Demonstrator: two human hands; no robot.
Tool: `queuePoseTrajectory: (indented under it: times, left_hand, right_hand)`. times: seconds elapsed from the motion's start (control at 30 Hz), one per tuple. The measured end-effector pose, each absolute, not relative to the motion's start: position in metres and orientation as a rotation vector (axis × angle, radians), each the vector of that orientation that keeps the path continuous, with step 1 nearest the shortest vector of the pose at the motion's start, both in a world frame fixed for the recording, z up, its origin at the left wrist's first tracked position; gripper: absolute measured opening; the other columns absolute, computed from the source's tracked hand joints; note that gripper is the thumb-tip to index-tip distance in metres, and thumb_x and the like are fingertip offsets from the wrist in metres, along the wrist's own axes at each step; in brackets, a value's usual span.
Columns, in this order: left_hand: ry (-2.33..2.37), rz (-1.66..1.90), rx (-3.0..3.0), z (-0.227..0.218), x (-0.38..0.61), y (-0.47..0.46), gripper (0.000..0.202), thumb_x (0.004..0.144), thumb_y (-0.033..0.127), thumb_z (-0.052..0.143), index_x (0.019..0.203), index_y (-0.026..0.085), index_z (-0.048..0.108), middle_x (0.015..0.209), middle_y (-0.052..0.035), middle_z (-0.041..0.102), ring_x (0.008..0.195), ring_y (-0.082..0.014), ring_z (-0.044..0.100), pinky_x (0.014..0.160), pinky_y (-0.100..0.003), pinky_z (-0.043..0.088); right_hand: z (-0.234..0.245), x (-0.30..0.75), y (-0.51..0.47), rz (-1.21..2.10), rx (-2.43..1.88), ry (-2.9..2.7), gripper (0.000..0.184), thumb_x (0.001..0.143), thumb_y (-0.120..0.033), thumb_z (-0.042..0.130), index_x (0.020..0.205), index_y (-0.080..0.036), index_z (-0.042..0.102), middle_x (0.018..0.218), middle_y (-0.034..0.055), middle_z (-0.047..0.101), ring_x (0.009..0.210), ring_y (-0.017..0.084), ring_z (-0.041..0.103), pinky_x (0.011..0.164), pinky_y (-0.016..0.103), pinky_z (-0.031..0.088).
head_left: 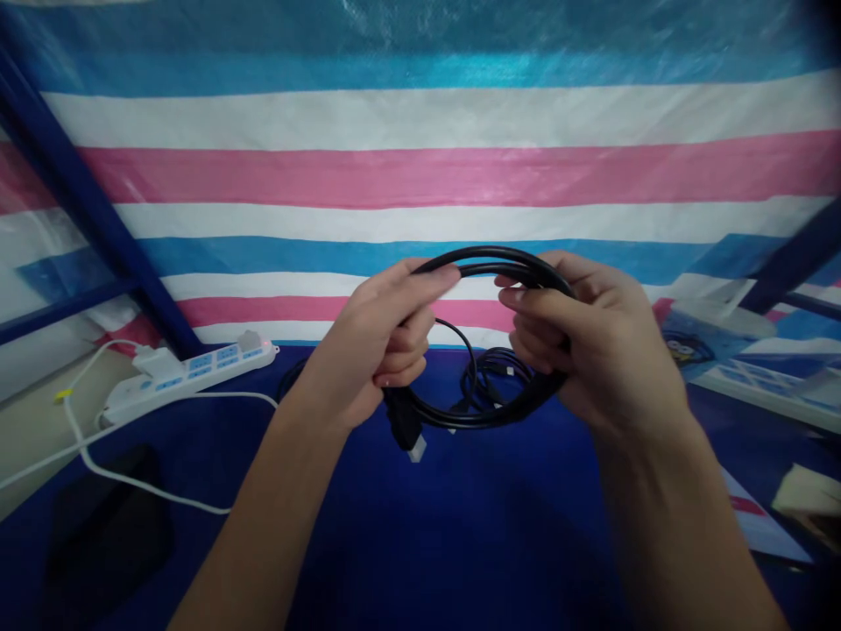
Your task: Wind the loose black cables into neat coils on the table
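A black USB cable [490, 419], wound into a loose coil of several turns, is held up above the blue table between both hands. My left hand [387, 333] is closed around the coil's left side, index finger stretched along its upper turns. Just below that hand hangs the cable's black plug [406, 422] with a pale metal USB end [417, 448]. On the coil's right side my right hand [578, 324] is closed too, thumb and index finger pinching the turns. The palms' inner parts are hidden.
More black cables [499, 372] lie coiled behind on the blue table [460, 543]. A white power strip [197, 372] with a plugged-in white charger [158, 361] and white cord is at left, near a dark flat object [109, 526]. A white basket [768, 386] stands at right. Striped sheeting hangs behind.
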State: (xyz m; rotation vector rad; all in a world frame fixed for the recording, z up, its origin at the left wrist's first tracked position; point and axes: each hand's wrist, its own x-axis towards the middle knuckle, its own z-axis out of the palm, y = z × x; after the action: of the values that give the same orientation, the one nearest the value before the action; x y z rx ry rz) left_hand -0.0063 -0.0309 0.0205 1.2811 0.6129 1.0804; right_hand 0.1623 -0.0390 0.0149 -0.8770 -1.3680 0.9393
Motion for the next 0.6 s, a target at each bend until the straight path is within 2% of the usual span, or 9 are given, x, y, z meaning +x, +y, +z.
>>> queuePoseTrajectory:
  times: [0.1,0.17,0.23,0.3,0.43,0.5,0.6]
  left_hand:
    - [0.709,1.072,1.256,0.017,0.000,-0.024,0.044,0.075,0.058,0.053,0.058,0.018,0.046,0.038,0.0094,0.013,0.030,-0.0007,0.011,0.029,-0.015,0.011]
    - [0.758,1.069,1.245,0.014,0.003,-0.021,0.054,0.073,0.064,0.050,0.049,0.019,0.032,0.037,0.0084,0.012,0.029,-0.0015,0.011,0.028,-0.017,0.010]
    - [0.762,1.084,1.240,0.012,0.006,-0.020,0.054,0.074,0.062,0.050,0.049,0.021,0.025,0.037,0.0082,0.012,0.029,-0.0018,0.010,0.028,-0.017,0.009]
    - [0.754,1.118,1.237,0.011,0.007,-0.021,0.053,0.074,0.058,0.052,0.049,0.021,0.023,0.038,0.0085,0.011,0.030,-0.0014,0.010,0.029,-0.017,0.008]
    - [0.746,1.168,1.221,0.013,0.006,-0.025,0.052,0.073,0.052,0.058,0.049,0.020,0.024,0.038,0.0086,0.013,0.030,-0.0005,0.011,0.030,-0.016,0.008]
    - [0.744,1.194,1.220,0.015,0.004,-0.025,0.051,0.073,0.049,0.059,0.049,0.020,0.025,0.039,0.0085,0.014,0.029,-0.0006,0.012,0.029,-0.016,0.008]
    - [0.764,1.204,1.224,0.017,0.001,-0.025,0.050,0.074,0.047,0.058,0.048,0.020,0.025,0.039,0.0082,0.014,0.028,-0.0009,0.013,0.028,-0.016,0.008]
  right_hand:
    - [0.015,0.161,-0.043,0.814,-0.966,-1.555,0.024,0.074,-0.035,0.065,0.086,-0.017,0.055,0.049,-0.0053,0.032,0.037,-0.001,0.030,0.033,0.012,0.022]
    - [0.016,0.162,-0.047,0.701,-1.014,-1.701,0.030,0.079,-0.046,0.059,0.087,-0.017,0.057,0.053,-0.0038,0.039,0.039,-0.003,0.032,0.034,0.011,0.022]
    - [0.017,0.162,-0.051,0.575,-1.007,-1.771,0.041,0.085,-0.053,0.047,0.079,-0.014,0.057,0.054,-0.0026,0.042,0.041,-0.004,0.032,0.037,0.009,0.022]
    - [0.017,0.161,-0.052,0.478,-1.001,-1.773,0.049,0.090,-0.052,0.038,0.069,-0.011,0.053,0.052,-0.0019,0.041,0.042,-0.005,0.032,0.040,0.008,0.024]
    - [0.015,0.158,-0.053,0.393,-0.980,-1.750,0.047,0.091,-0.045,0.039,0.063,-0.009,0.049,0.053,-0.0015,0.043,0.046,-0.006,0.034,0.046,0.007,0.028]
    - [0.013,0.155,-0.052,0.390,-0.936,-1.735,0.041,0.091,-0.043,0.041,0.071,-0.012,0.057,0.055,-0.0018,0.044,0.047,-0.006,0.035,0.047,0.007,0.029]
    - [0.008,0.151,-0.050,0.379,-0.874,-1.675,0.028,0.090,-0.040,0.045,0.100,-0.023,0.065,0.063,-0.0019,0.049,0.049,-0.005,0.039,0.047,0.008,0.031]
